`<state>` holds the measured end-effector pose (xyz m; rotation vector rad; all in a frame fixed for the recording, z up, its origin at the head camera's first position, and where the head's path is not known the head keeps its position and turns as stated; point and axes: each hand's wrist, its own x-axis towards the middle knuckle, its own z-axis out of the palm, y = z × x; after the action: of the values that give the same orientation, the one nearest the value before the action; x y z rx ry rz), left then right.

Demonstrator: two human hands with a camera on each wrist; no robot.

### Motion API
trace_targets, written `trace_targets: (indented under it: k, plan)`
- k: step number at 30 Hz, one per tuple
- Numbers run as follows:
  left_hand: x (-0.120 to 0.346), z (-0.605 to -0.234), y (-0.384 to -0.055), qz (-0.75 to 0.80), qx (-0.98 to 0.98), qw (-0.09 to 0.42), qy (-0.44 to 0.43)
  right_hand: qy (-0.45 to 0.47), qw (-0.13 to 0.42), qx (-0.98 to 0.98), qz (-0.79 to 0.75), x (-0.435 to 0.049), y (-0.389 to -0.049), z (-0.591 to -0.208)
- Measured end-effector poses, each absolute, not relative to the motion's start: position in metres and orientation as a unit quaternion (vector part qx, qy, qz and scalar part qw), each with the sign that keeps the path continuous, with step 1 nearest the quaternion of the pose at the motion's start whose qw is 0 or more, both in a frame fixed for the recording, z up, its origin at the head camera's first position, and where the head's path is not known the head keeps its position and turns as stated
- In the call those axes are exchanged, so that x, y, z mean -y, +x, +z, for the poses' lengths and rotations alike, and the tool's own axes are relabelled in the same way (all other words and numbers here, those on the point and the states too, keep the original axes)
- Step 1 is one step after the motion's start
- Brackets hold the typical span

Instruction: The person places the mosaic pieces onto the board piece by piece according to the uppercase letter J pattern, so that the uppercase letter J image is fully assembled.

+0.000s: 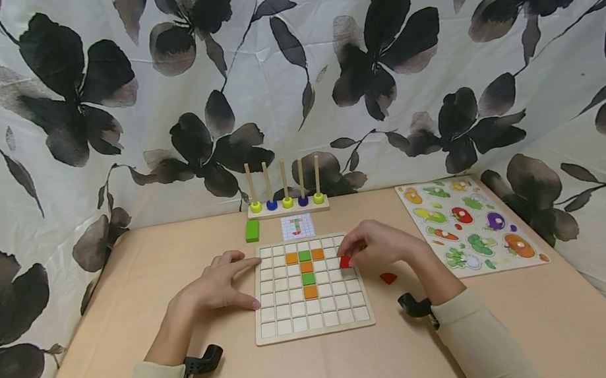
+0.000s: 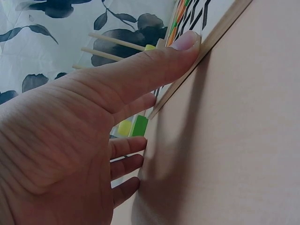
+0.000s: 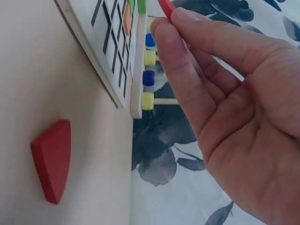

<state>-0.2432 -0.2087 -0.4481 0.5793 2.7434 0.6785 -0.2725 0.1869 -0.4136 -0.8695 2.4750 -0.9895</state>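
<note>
A wooden grid board (image 1: 284, 326) lies mid-table, with several orange and green square tiles (image 1: 307, 267) set in its cells in a T-like pattern. At its left edge rests my left hand (image 1: 217, 287), fingers extended, thumb and index touching the rim. Over the board's right side, my right hand (image 1: 381, 244) pinches a red piece (image 1: 345, 262) between thumb and fingers; in the right wrist view only part of that piece (image 3: 166, 7) shows. A second red piece (image 3: 54, 161), with a curved side and a pointed end, lies on the table right of the board.
Behind the board are a small pattern card (image 1: 290, 234), a green block (image 1: 252, 230) and a peg stand (image 1: 289, 211) with yellow and blue rings. To the right lies a vegetable picture board (image 1: 434, 251). A floral cloth (image 1: 291, 84) hangs behind the table.
</note>
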Motion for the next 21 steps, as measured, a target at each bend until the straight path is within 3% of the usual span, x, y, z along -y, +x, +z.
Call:
trace_targets:
  k: [21]
  plan:
    - [0.210, -0.449, -0.243, 0.236, -0.944, 0.129, 0.193, -0.351, 0.189, -0.847, -0.351, -0.149, -0.259, -0.417]
